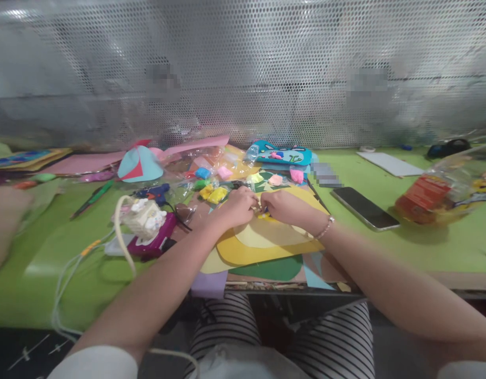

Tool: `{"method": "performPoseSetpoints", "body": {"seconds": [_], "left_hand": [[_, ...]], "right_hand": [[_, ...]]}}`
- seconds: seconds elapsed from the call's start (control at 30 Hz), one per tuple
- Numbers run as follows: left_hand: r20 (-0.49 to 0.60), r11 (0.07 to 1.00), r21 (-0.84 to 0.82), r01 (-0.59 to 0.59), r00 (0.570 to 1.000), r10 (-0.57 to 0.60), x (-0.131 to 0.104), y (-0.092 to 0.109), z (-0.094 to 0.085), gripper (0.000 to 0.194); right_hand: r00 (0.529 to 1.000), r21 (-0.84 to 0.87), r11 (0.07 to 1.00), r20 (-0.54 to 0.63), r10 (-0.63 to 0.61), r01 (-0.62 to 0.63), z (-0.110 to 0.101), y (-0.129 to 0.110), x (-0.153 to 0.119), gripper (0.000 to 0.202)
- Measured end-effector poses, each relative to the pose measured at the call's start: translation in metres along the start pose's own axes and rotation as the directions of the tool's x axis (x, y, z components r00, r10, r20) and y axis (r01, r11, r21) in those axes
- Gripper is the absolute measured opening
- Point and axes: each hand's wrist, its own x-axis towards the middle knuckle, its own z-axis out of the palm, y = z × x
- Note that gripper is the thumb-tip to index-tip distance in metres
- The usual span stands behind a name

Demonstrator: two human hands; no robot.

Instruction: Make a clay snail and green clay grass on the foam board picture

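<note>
My left hand (241,206) and my right hand (281,207) meet over layered paper, fingers bent and closed together. Between the fingertips shows a small bit of yellow and blue; the fingers hide most of it, so its kind is unclear. Under the hands lies a cream paper shape (282,238) on a larger yellow paper shape (243,255). A green paper piece (272,267) pokes out beneath. Just beyond my left hand sit yellow lumps in clear wrap (217,195). Past my right hand are a peach lump (275,180) and a pink lump (297,175).
To the left stand a magenta power strip (156,245) with a plugged-in white adapter and cords, a blue glue gun (153,193) and a green cutter (93,199). A phone (365,208) and a snack bag (428,197) lie right. Behind rises a perforated metal screen (243,68).
</note>
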Motion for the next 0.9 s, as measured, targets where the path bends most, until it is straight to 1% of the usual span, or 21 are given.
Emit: {"method": "performPoseSetpoints", "body": {"seconds": [0.1,0.23,0.3,0.5,0.63,0.77,0.9], "left_hand": [[-0.002,1.0,0.022,0.002,1.0,-0.002,-0.0003,0.0002,-0.0003,0.035],[-0.002,0.999,0.027,-0.017,1.0,0.017,-0.0004,0.0002,-0.0011,0.036],[0.003,0.999,0.028,-0.023,1.0,0.023,-0.0002,0.0007,-0.0015,0.037],[0.013,1.0,0.015,0.018,1.0,-0.018,0.0006,0.0025,-0.0024,0.038],[0.018,1.0,0.006,0.002,1.0,-0.002,0.0004,0.0019,-0.0014,0.037],[0.013,0.999,0.033,-0.011,1.0,0.01,0.0002,0.0012,-0.0005,0.034],[0.024,0.998,0.065,0.006,1.0,-0.008,0.0004,0.0003,-0.0012,0.034]], "right_hand": [[1.0,-0.003,1.0,-0.009,-0.009,0.009,-0.0013,-0.0013,-0.0005,0.019],[0.997,0.029,0.997,0.014,-0.072,0.072,-0.0034,-0.0039,-0.0019,0.022],[0.996,0.014,0.996,0.026,-0.089,0.089,-0.0037,-0.0043,-0.0024,0.023],[0.997,0.009,0.997,0.031,-0.078,0.077,-0.002,-0.002,-0.0014,0.023],[0.999,-0.006,0.999,0.007,-0.047,0.047,-0.0013,-0.0008,-0.0007,0.021],[0.998,-0.021,0.998,0.018,-0.057,0.058,-0.0009,-0.0006,-0.0004,0.021],[0.998,0.0,0.999,-0.022,-0.052,0.052,-0.0002,-0.0013,0.0001,0.02]]}}
